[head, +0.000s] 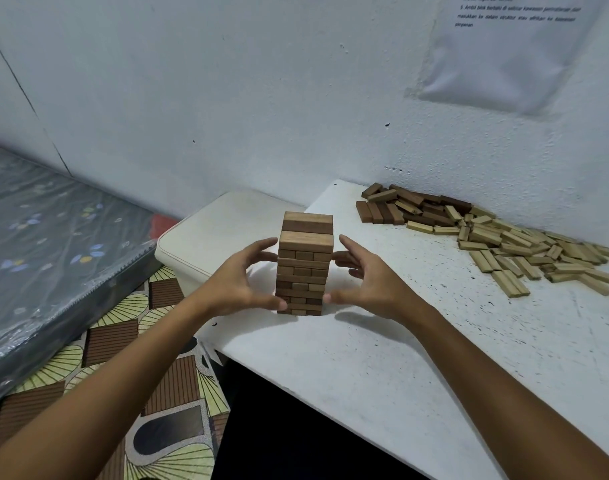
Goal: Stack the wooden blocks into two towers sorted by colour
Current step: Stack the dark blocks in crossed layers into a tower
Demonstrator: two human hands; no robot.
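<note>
A tower of brown wooden blocks stands near the left edge of the white table, several layers high with alternating directions. My left hand is at its left side, fingers spread, thumb touching the base. My right hand flanks the right side, fingers spread near the tower, thumb tip close to the base. A heap of loose blocks lies at the back right: dark brown ones toward the left, pale ones spreading right along the wall.
A white padded stool stands left of the table. A plastic-wrapped mattress lies at far left on a patterned floor. A paper sheet hangs on the wall.
</note>
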